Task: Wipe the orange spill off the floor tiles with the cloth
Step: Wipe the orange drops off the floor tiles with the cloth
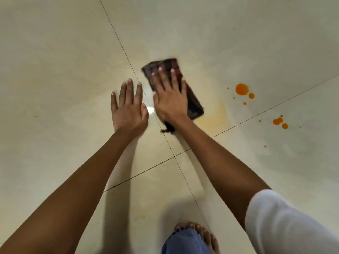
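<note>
A folded dark brown checked cloth [193, 99] lies flat on the cream floor tiles [55, 61]. My right hand [169, 97] presses on it with straight, spread fingers. My left hand [128, 107] rests flat on the bare tile just left of it, fingers straight. Orange spill drops sit to the right of the cloth: a large drop [241, 89] with small ones around it, and a second cluster [278, 121] farther right. A pale yellow smear [214, 116] marks the tile beside the cloth's right edge.
Dark grout lines [174, 155] cross under my right forearm. My bare foot [200, 235] and blue trouser leg [183, 242] are at the bottom centre. A tiny orange dot [265, 146] lies on the lower right tile.
</note>
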